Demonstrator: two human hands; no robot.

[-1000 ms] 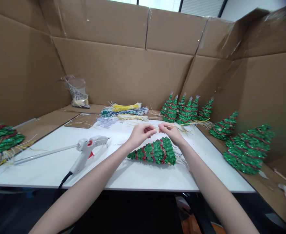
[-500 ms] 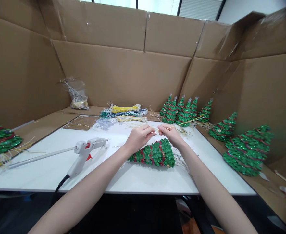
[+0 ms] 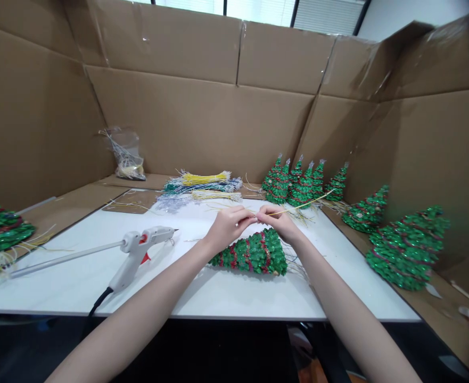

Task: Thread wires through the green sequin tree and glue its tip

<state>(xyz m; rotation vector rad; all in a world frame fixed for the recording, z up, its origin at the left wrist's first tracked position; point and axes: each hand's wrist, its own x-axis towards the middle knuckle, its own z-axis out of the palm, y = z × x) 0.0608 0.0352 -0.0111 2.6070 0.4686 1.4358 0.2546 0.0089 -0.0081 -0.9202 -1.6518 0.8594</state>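
Observation:
Fingertips of my left hand and my right hand meet above the middle of the white board. Both are closed in a pinch on a thin yellow wire, whose free length sticks out to the right past my right hand. The part between the fingertips is mostly hidden. Just below my hands a green Christmas tree ornament with red garland lies on its side, its tip to the left under my left wrist. Thin wires trail from its base at the right.
A white glue gun with a long glue stick stands at left. Wire bundles and a plastic bag are at the back. Several finished trees stand back right; a larger tree is at right. Cardboard walls enclose the board.
My right hand has shifted slightly left, so the fingertips of both hands now touch. The free end of the yellow wire has dropped a little. The tree stays lying on the board.

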